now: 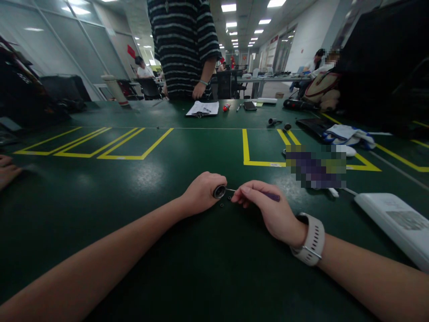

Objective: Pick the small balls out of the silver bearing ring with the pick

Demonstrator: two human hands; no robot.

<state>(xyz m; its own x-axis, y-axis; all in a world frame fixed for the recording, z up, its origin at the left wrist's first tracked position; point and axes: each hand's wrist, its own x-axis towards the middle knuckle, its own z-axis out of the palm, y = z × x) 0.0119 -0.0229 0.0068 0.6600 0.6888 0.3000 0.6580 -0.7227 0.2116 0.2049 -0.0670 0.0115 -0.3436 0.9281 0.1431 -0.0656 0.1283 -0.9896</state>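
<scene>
My left hand (203,193) is closed round a dark cylindrical part (219,192), whose round, hollow-looking end with a metallic rim faces right. The rest of that part is hidden in the fist. In my right hand (264,203) is a thin screwdriver (272,196) with a purple handle, pinched near its shaft. Its slim metal shaft points left and reaches the rim of the round end; whether it touches cannot be made out. Just below, a small dark ring (221,205) and another small ring-like piece (229,197) lie on the green table (187,268).
Yellow tape outlines (261,163) mark the tabletop. A white device (395,219) lies at right, near a white-and-blue cloth (348,134). Two dark round-ended parts (273,121) lie farther back, beyond them a clipboard (203,108). A person in a striped shirt (182,49) stands opposite; another hand (7,171) rests at left.
</scene>
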